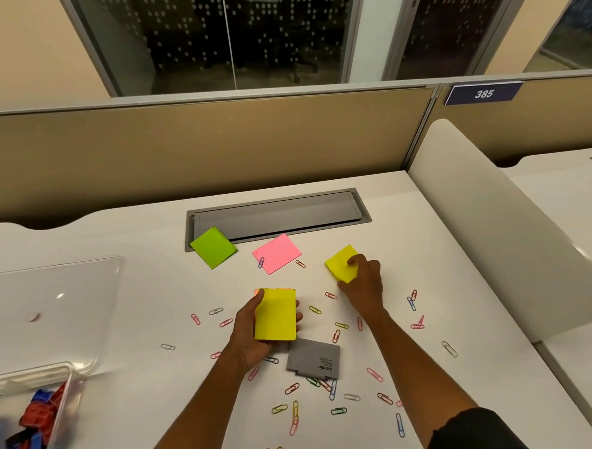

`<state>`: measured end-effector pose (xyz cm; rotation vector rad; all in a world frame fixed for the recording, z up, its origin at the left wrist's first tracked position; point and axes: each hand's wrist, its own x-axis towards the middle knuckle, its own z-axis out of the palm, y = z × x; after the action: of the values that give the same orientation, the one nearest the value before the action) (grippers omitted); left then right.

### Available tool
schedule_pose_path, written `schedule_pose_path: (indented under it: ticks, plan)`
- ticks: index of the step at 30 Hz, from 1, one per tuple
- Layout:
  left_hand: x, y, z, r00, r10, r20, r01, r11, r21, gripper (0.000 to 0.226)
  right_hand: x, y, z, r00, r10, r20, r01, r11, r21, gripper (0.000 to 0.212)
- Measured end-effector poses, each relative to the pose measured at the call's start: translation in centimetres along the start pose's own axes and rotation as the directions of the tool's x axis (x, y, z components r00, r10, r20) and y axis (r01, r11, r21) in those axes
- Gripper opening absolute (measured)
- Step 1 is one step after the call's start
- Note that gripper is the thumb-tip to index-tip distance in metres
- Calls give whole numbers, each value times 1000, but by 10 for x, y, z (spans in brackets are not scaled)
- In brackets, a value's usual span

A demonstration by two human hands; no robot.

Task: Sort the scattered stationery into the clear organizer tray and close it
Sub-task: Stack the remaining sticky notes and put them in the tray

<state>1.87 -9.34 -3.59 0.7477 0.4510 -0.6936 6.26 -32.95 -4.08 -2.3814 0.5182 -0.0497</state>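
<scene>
Your left hand (248, 328) grips a stack of sticky-note pads (275, 314), yellow on top, an orange edge showing at its far corner, fingers curled round both long sides. The stack's long axis runs away from you, held just above the table (424, 238). Your right hand (363, 279) is out ahead and right, pinching the loose yellow pad (341, 262), thumb on top, pad tilted up off the table at its near edge.

The next merge turns on this: the yellow pad lies forward-right of the stack, near but not touching, so I'd bring the right hand back and left onto it.

The pink pad (276, 253) and green pad (213, 247) lie further left, just beside the cable hatch (278, 213); the left hand is nearer both.

The clear organizer tray (56, 393) sits far left at the near edge, lid (50, 300) open behind it, red and blue clips (43, 413) inside. Paper clips (337, 333) are scattered all round both arms; a grey Camlin box (313, 358) lies just beside the left wrist.
</scene>
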Motion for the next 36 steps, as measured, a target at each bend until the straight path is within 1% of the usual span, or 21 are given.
schedule_pose_path:
  ticks: [3, 4, 7, 8, 10, 13, 16, 17, 20, 22, 24, 28, 32, 34, 36]
  plan:
    - [-6, 0, 1, 1000, 18, -11, -18, 1000, 3, 65, -6, 2, 0, 1000, 20, -16, -18, 993, 115, 36]
    - [-7, 1, 1, 1000, 26, -16, -25, 1000, 7, 64, -7, 2, 0, 999, 29, -20, -26, 989, 149, 36]
    - [-12, 1, 5, 998, 51, -32, -51, 999, 21, 64, -15, 0, -4, 998, 67, -13, -61, 958, 281, 45]
    - [-14, 1, 6, 998, 58, -36, -57, 998, 19, 65, -17, -2, -6, 997, 74, -16, -65, 944, 323, 44]
    - [-17, 1, 10, 997, 67, -43, -67, 998, 9, 66, -20, -5, -9, 997, 72, -38, -51, 917, 396, 35]
    - [-22, 0, 16, 997, 58, -41, -58, 998, -3, 69, -26, -15, -16, 997, 48, -58, -12, 864, 503, 24]
    - [-25, -4, 21, 998, 46, -39, -48, 998, -42, 72, -33, -26, -23, 1000, -22, -16, 27, 812, 583, 8]
    - [-26, -5, 23, 998, 47, -37, -49, 997, -51, 73, -36, -30, -25, 998, -57, 13, 38, 797, 602, 8]
    - [-29, -7, 26, 998, 59, -27, -61, 995, -75, 75, -48, -42, -28, 986, -131, 107, 30, 758, 652, 19]
    - [-30, -8, 27, 997, 71, -28, -74, 993, -89, 74, -57, -49, -28, 971, -181, 159, 27, 738, 674, 23]
    - [-31, -8, 29, 995, 95, -30, -97, 990, -101, 70, -67, -52, -24, 961, -210, 179, 37, 740, 672, 26]
    - [-33, -9, 33, 988, 149, -37, -152, 982, -109, 64, -90, -54, -8, 965, -206, 161, 73, 802, 592, 27]
    - [-35, -9, 34, 969, 215, -124, -224, 972, -71, 52, -106, -57, 7, 954, -251, 166, 121, 824, 553, 21]
    - [-37, -8, 31, 955, 239, -175, -251, 967, -47, 42, -111, -58, 10, 934, -295, 200, 149, 833, 533, 18]
    - [-39, -6, 29, 944, 244, -222, -257, 966, -33, 37, -113, -58, 12, 907, -349, 235, 195, 844, 500, 15]
